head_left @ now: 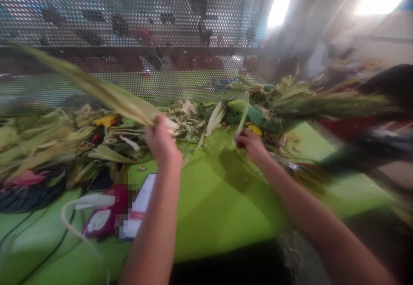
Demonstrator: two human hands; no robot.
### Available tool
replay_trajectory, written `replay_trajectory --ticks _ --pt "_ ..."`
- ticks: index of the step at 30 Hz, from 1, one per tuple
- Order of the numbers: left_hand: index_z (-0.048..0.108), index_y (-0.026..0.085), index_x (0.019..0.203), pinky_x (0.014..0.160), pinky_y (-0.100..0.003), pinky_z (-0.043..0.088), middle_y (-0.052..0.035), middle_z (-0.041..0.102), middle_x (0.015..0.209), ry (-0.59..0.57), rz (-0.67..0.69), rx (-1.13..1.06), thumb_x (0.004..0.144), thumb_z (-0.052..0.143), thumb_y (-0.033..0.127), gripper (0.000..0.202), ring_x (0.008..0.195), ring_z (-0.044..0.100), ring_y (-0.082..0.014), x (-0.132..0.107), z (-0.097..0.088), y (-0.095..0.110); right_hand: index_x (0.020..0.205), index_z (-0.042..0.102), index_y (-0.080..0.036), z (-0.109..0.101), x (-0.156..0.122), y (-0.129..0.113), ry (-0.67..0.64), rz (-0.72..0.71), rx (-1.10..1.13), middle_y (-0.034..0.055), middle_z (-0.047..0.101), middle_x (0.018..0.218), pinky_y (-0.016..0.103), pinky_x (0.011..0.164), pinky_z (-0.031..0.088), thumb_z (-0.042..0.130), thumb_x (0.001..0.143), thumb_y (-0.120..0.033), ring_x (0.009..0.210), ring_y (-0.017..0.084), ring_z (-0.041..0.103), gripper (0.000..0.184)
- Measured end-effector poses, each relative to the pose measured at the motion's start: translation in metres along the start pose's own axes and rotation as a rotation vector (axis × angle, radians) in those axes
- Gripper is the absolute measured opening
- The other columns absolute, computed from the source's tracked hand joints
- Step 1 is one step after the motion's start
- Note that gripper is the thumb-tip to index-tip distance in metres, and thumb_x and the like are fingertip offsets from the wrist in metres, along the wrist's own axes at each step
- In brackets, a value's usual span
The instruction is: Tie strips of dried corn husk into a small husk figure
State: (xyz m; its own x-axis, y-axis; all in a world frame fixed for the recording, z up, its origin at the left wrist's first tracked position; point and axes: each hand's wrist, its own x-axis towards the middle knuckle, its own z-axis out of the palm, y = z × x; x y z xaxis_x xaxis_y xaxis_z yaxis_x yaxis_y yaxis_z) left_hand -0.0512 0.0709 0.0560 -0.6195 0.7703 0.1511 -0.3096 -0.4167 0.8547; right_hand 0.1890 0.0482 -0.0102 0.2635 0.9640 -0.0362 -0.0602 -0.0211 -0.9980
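Over the far half of a green table [209,220], a long corn husk [109,97] is held by the left hand [163,142], and a narrow husk strip [242,119] by the right hand [253,144]. For clean handling, the husk is probably best gripped firmly at its pale end, while the thin strip is best handled lightly, along its grain, so that splitting is avoided. Both seem best held clear of the heaped husks [51,136] along the far-left edge, where snagging is likely. The husk's pale end is wrapped by curled left fingers, its blade slanted up toward the far-left corner. The strip's lower end is pinched between the right fingertips, its upper end raised. Both forearms are stretched forward across the near edge, hands well apart.
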Motion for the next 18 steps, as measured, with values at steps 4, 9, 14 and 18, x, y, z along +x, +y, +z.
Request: replay_trajectory --ticks 4,9,14,18 --pt "0.065 0.015 0.085 0.062 -0.025 0.042 -0.0006 0.064 0.077 -0.308 -0.334 0.265 0.074 0.057 0.019 0.014 0.069 0.056 -0.012 -0.033 0.012 -0.044 0.074 0.062 -0.019 0.006 -0.014 -0.013 -0.091 -0.07 0.047 -0.0034 0.057 0.061 0.024 0.054 0.041 0.078 0.059 -0.035 0.053 0.009 0.048 0.027" --pt "0.065 0.017 0.092 0.07 -0.027 0.046 -0.0015 0.066 0.078 -0.648 -0.293 0.362 0.074 0.062 0.027 0.021 0.073 0.058 -0.015 -0.065 0.014 -0.081 0.072 0.065 -0.019 0.009 -0.021 -0.02 -0.154 -0.12 0.002 -0.0013 0.061 0.065 0.026 0.057 0.044 0.08 0.061 -0.039 0.057 0.011 0.052 0.027" --pt "0.062 0.016 0.096 0.072 -0.027 0.047 -0.0034 0.067 0.086 -0.71 -0.253 0.297 0.072 0.067 0.029 0.028 0.076 0.059 -0.0158 -0.073 0.012 -0.089 0.074 0.06 -0.02 0.012 -0.022 -0.016 -0.181 -0.162 -0.05 -0.0032 0.058 0.063 0.026 0.055 0.045 0.081 0.061 -0.039 0.057 0.011 0.053 0.032" --pt "0.064 0.015 0.092 0.071 -0.027 0.047 -0.0041 0.067 0.082 -0.765 -0.275 0.3 0.072 0.067 0.028 0.025 0.073 0.059 -0.0165 -0.074 0.013 -0.087 0.081 0.055 -0.021 0.013 -0.02 -0.011 -0.139 -0.157 -0.082 -0.0044 0.057 0.064 0.024 0.051 0.044 0.083 0.06 -0.038 0.056 0.011 0.053 0.04"
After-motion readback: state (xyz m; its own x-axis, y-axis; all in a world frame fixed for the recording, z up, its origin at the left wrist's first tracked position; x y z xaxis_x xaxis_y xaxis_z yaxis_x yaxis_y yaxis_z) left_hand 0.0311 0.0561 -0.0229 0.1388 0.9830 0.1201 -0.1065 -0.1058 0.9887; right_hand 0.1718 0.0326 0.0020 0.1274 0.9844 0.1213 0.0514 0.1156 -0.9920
